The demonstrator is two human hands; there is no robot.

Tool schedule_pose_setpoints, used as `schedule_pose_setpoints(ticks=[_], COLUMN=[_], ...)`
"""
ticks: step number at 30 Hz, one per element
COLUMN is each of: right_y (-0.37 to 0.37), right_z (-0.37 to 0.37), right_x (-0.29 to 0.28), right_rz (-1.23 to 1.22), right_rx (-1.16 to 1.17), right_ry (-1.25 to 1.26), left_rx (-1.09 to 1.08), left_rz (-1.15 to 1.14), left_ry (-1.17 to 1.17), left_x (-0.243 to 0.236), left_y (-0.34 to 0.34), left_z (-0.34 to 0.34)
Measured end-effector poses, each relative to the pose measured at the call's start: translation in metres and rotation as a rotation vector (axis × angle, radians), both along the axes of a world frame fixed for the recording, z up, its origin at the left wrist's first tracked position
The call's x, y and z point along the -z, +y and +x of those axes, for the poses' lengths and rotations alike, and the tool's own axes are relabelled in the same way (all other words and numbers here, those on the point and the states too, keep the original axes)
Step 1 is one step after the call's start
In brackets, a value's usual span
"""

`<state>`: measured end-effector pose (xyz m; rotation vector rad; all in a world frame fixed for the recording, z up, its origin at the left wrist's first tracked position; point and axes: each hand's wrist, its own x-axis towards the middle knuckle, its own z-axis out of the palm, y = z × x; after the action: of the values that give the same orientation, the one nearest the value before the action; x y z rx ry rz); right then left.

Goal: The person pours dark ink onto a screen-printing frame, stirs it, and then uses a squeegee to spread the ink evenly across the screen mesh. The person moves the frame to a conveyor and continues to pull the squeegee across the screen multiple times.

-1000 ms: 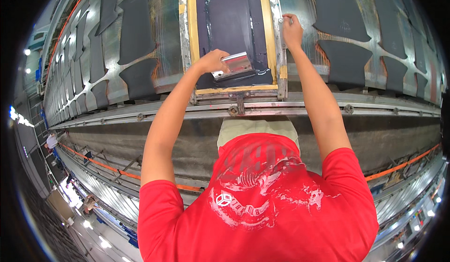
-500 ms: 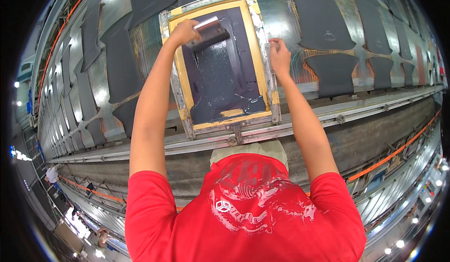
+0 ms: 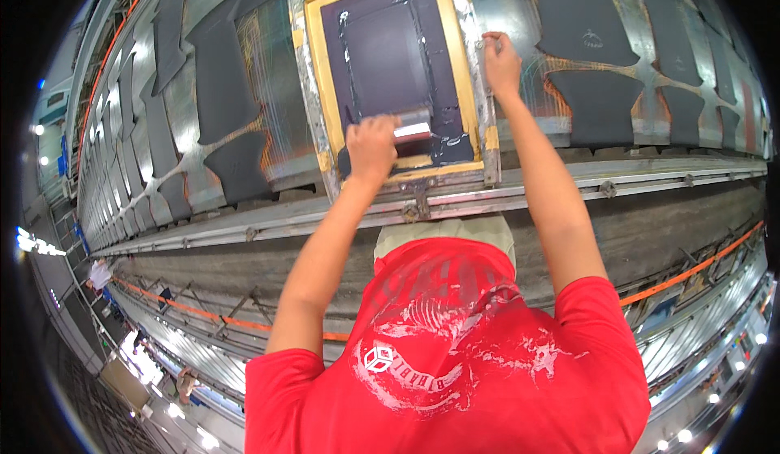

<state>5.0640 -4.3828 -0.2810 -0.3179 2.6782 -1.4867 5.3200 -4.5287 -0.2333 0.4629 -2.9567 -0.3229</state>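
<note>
A screen-printing frame with worn metal bars and yellow tape lies on the long table. Its dark mesh carries glossy streaks of ink along both sides of the middle panel. My left hand is closed around a squeegee with a shiny metal holder, resting at the near end of the mesh. At the frame's right bar is my right hand, its thumb and forefinger pinched at the bar's outer edge. The squeegee's blade is hidden beneath its holder.
Dark grey cut fabric pieces lie flat on both sides of the frame. A metal rail runs along the table's near edge, with a clamp bracket joining the frame there. Far to the left, a person stands in the aisle.
My left hand has drawn the squeegee from the far end of the mesh to the near end. My right hand stays at the frame's right bar. The whole view has shifted slightly.
</note>
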Motion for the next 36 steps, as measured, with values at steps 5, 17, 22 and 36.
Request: schedule_pose_setpoints(ticks=[5,17,22,36], right_y=[-0.003,-0.001,-0.006,-0.009], right_z=[0.0,-0.003,0.002,0.009], right_x=[-0.007,-0.001,-0.004,-0.019], right_rz=[0.017,0.062,0.03,0.069], right_rx=[-0.016,0.017,0.008,0.039], right_ry=[-0.09,-0.09,-0.026,-0.147], left_rx=[-0.021,0.001,-0.076,-0.014], left_rz=[0.033,0.013,-0.001,-0.152], left_ry=[0.066,0.161,0.112,-0.14], left_x=[0.003,0.0,0.005,0.001], left_y=[0.055,0.013,-0.111,-0.155], left_z=[0.063,0.019,-0.113,-0.183])
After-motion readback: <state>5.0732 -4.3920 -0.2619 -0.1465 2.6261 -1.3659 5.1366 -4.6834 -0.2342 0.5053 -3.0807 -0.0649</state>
